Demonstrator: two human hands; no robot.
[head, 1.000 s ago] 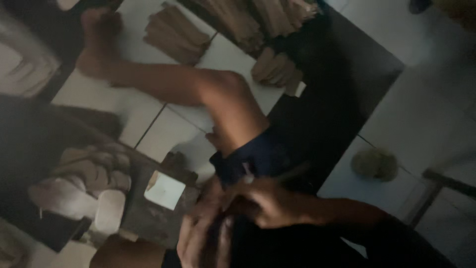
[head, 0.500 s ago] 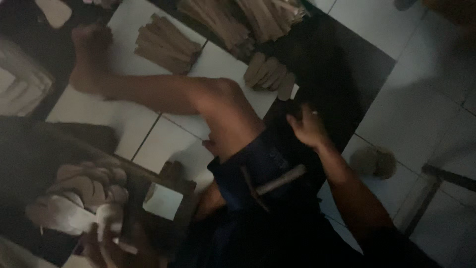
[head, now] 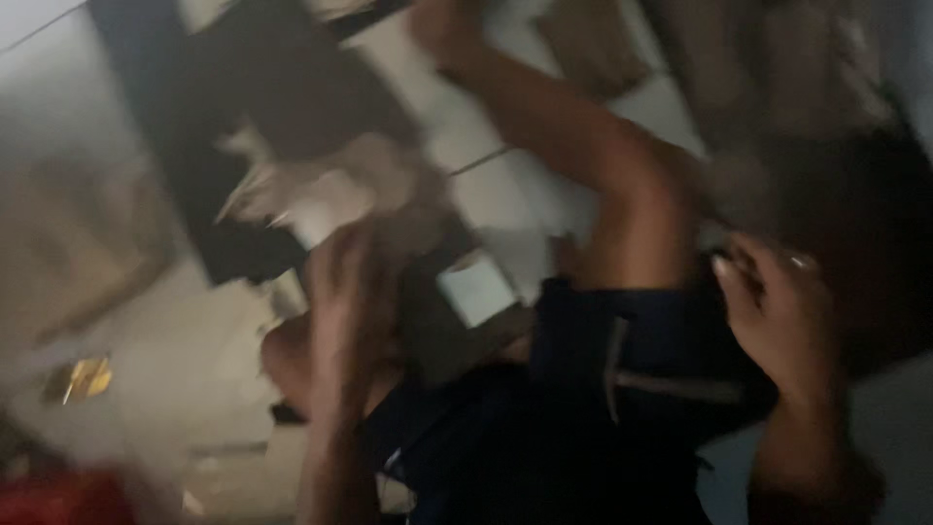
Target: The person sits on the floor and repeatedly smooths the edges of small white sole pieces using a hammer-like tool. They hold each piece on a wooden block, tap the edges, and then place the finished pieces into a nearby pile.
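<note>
On lap | left hand [head: 340, 292] raised | right hand [head: 777, 321] by knee | blurred

Blurred: left hand [head: 340, 292] raised, right hand [head: 773, 311] beside knee [head: 632, 204].

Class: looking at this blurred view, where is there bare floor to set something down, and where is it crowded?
Bare pale floor shows beside the left hand. Tile between the bent leg and the pale pile is free. Around the right hand it is crowded.

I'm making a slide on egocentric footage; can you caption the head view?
Blurred view: seated person in dark shorts, left hand and right hand raised over a tiled floor.
</note>
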